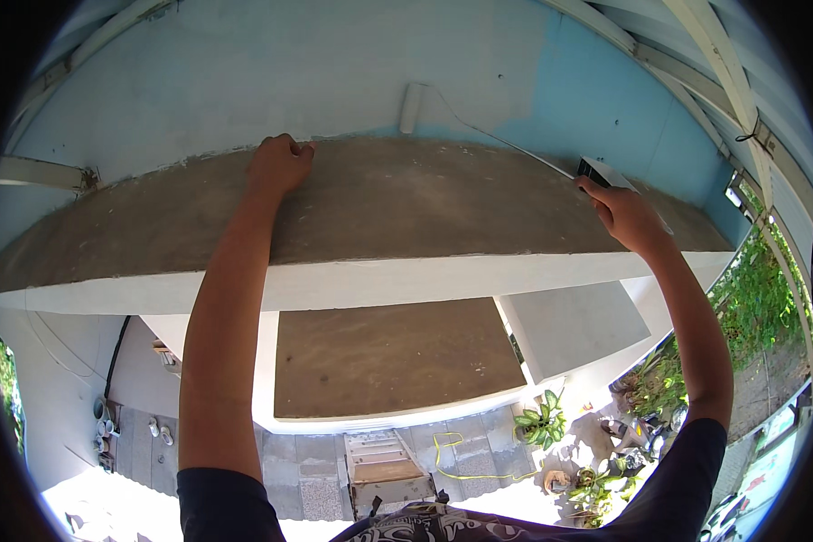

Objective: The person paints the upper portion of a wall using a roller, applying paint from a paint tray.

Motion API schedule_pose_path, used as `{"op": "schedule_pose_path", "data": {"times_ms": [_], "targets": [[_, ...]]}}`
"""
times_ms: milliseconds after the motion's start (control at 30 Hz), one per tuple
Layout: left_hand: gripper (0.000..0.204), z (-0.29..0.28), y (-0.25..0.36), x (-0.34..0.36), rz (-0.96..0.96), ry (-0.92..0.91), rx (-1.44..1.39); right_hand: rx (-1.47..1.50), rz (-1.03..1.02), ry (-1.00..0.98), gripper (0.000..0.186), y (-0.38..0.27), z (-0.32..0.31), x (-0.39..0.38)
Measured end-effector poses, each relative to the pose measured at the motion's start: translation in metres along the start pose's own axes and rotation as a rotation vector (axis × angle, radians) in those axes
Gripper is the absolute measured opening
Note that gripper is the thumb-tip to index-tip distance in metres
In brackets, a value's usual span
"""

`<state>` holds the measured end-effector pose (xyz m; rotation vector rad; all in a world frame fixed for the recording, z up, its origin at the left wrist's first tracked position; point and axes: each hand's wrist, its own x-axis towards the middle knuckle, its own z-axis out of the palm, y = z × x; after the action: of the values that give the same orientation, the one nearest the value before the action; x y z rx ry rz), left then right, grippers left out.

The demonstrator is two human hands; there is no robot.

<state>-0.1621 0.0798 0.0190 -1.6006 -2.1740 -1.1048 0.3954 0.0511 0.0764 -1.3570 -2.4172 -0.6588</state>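
A paint roller [411, 108] with a pale sleeve rests against the wall just above the ledge. Its thin metal rod runs down to my right hand [628, 217], which is closed around the handle end. Light grey paint covers most of the wall [334, 72], and bare blue shows at the right. My left hand [282, 164] is closed at the back of the brown ledge [406, 199], close to the wall; its curled fingers hide whatever they may hold. Beside my right hand, partly covered by it, lies a white object with a dark slotted side [616, 173].
Under the ledge's white front edge [443, 280] is a lower brown slab [393, 357]. Far below, a ladder top [384, 456], a yellow cord [441, 443] and potted plants [542, 423] show. Pale roof beams [714, 45] slope overhead at the right.
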Motion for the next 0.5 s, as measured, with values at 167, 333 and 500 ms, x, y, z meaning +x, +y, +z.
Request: {"op": "schedule_pose_path", "data": {"times_ms": [167,333,500], "targets": [[0.047,-0.003,-0.002,0.0,-0.024,-0.016,0.003,-0.067,-0.003,0.004,0.042,-0.053,0.0,0.032],[0.047,-0.006,-0.001,-0.002,-0.021,-0.011,0.003,-0.07,-0.022,0.025,0.04,-0.013,-0.003,0.021],[0.046,-0.004,0.003,-0.001,0.005,0.022,0.0,-0.178,0.05,0.011,0.051,0.064,-0.008,-0.031]]}}
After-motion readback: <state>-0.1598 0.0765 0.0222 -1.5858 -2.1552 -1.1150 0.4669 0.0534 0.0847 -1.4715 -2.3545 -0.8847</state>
